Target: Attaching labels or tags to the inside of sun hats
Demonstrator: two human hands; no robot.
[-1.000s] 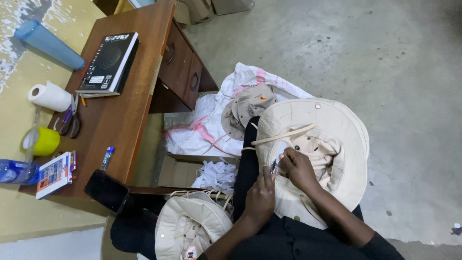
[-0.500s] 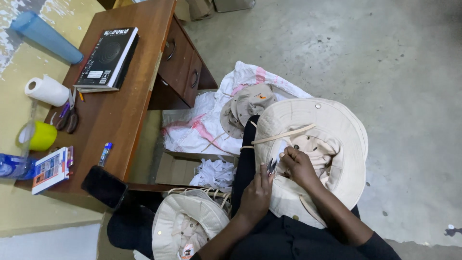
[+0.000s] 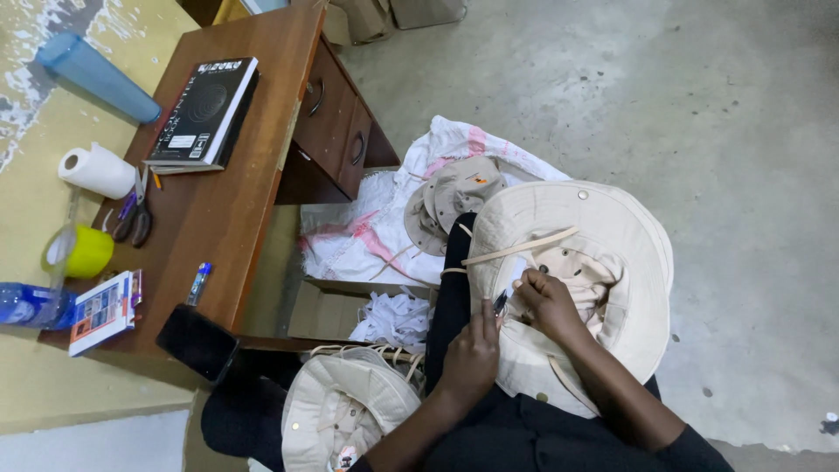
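A black book (image 3: 203,112), a paper roll (image 3: 96,170), scissors (image 3: 135,214), a yellow cup (image 3: 83,252) and a dark phone (image 3: 197,343) are seen on the brown counter (image 3: 236,210). A white sack (image 3: 384,227) is spread on the concrete floor (image 3: 699,105) beside it, with a folded tan hat (image 3: 450,197) laid upon it.

Cream bucket hat (image 3: 603,253): matt woven cloth, small metal eyelets. Desk (image 3: 236,183): brown wood, smooth, faint sheen. Black book (image 3: 205,109): glossy cover. Paper roll (image 3: 98,170): soft white paper. Floor (image 3: 699,105): rough, matt grey concrete. Blue tumbler (image 3: 96,77): translucent plastic.
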